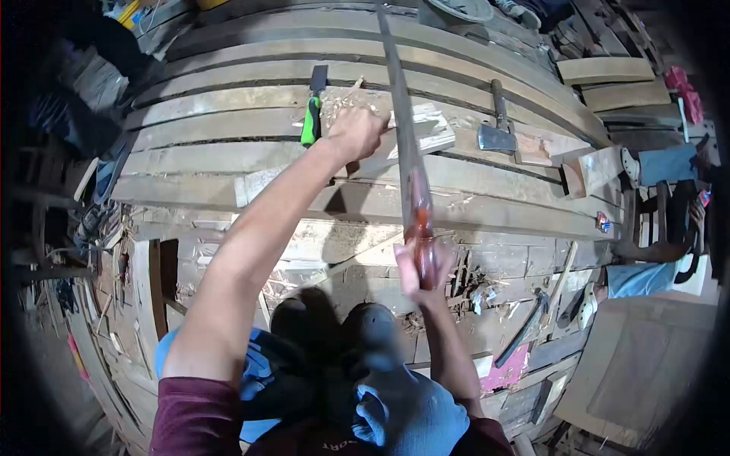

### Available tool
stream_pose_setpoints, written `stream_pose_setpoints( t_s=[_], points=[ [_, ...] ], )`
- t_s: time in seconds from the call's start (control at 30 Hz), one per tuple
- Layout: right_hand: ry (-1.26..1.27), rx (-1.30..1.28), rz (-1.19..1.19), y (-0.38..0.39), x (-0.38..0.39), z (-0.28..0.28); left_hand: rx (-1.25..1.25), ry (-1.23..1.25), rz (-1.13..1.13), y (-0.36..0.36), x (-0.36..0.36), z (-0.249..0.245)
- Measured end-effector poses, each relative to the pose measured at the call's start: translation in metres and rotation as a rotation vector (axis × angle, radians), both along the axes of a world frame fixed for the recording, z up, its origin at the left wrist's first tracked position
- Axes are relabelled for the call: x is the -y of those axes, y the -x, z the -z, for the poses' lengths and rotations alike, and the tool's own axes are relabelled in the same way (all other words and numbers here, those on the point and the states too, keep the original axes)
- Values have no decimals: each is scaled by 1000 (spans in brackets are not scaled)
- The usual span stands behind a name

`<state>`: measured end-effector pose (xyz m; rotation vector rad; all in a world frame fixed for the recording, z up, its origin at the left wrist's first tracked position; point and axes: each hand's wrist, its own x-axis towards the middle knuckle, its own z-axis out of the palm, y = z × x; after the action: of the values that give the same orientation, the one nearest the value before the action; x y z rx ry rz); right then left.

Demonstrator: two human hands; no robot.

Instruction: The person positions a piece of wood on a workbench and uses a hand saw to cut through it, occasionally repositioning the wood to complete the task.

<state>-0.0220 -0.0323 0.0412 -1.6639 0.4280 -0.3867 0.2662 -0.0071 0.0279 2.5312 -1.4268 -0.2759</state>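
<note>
My right hand (426,270), slightly blurred, is wrapped round the glossy reddish-brown handle of a long saw (403,110). The narrow blade points away from me, up past the far side of the slatted wooden bench (190,161). On the bench, my left hand (356,133) is closed on the near-left end of a pale piece of wood (432,129). From this angle the blade crosses over that piece, just right of my knuckles. Wood shavings (334,104) lie beyond my left hand. Left of it rests a chisel (311,121) with a green-and-black handle.
A hatchet (497,138) lies right of the wood, with wooden blocks (593,171) beyond it. Scraps and a dark curved tool (525,330) lie on the plank floor. A person's blue-clad leg (642,283) is at the right. Cardboard (631,372) covers the lower right.
</note>
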Motion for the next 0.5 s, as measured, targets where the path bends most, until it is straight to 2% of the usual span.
stream_pose_setpoints(
  t_s=[0.03, 0.07, 0.1, 0.13, 0.17, 0.2, 0.27, 0.37, 0.5],
  points=[
    [-60, -8, -8, -3, 0, -6, -36, 2, 7, -6, 4, -2],
    [108, -33, 91, 18, -14, 1, 63, -4, 18, -5, 5, 0],
    [176, 67, 74, 32, -17, -4, 116, 33, 34, -2, 7, 7],
    [126, 95, 93, 35, -20, -6, 167, 61, 40, 4, 3, 2],
    [77, 125, 112, 38, -23, -8, 102, 4, 14, 3, 2, -5],
    [155, 48, 33, 30, -10, -7, 73, -1, 15, 2, 0, -1],
    [60, -20, 9, 14, 12, 10, 21, 13, 10, -8, 3, 5],
    [113, -8, 161, 44, -21, -3, 41, 27, 11, 2, 3, 12],
    [202, -54, 72, 36, -7, -1, 110, 26, 34, 5, 2, 11]
  ],
)
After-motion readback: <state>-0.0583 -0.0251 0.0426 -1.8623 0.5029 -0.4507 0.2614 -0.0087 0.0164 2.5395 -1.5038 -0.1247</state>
